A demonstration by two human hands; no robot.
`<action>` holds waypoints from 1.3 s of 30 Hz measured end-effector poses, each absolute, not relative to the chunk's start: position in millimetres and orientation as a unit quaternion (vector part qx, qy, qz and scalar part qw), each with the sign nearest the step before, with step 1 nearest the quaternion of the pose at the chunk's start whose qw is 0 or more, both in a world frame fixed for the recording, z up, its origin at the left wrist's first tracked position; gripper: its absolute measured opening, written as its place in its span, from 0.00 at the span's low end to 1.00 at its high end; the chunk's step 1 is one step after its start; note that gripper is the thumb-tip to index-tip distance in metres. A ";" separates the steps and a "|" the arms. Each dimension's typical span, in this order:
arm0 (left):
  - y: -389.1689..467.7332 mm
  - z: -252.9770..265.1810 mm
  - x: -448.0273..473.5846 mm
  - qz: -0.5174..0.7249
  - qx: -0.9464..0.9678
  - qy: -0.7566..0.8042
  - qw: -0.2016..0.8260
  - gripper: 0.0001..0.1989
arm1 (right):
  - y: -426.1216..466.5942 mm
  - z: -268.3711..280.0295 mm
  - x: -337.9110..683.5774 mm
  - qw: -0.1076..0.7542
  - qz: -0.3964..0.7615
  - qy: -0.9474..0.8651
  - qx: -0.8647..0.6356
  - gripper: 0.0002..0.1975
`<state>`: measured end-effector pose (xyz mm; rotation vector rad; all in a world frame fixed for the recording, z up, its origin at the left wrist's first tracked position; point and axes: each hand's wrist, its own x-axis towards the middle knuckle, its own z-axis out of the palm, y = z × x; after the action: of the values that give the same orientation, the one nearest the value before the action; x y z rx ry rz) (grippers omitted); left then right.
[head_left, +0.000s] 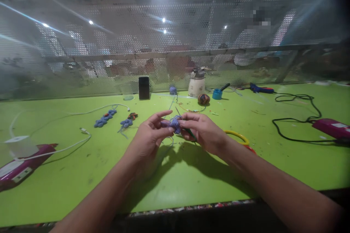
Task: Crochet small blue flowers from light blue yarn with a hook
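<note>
A small piece of purple crochet work [175,123] is held up above the green table, in front of me. My left hand [149,133] pinches its left side between thumb and fingers, with the index finger stretched out above. My right hand [203,129] is closed around a crochet hook with a green handle [190,134], its fingertips touching the work's right side. The thin hook shaft sticks up past the fingers. A strand of yarn runs back to a purple yarn ball [172,90]. Finished-looking purple crochet pieces [105,118] lie to the left.
On the green table [207,178] stand a phone [144,88], a bottle [196,84] and a blue pot [217,94]. A dark striped yarn ball [203,99] sits nearby. Yellow loop [239,136] lies by my right wrist. Power strips [332,128] and cables flank both sides; perforated mesh [120,43] rises behind.
</note>
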<state>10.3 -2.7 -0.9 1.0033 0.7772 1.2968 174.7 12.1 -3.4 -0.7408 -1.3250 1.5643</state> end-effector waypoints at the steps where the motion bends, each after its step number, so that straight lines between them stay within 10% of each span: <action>1: -1.9 -1.4 10.7 0.564 0.438 0.335 0.614 0.26 | 12.8 -3.0 175.3 0.465 0.630 -0.546 -0.299 0.07; 39: 21.8 -11.5 -4.5 0.464 0.548 0.309 0.623 0.04 | 31.4 -5.2 184.5 0.426 0.654 -0.568 -0.262 0.14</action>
<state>-4.5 21.8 -11.5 1.2582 0.7091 1.0662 184.5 31.4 -5.2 -0.6541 -1.4187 1.6337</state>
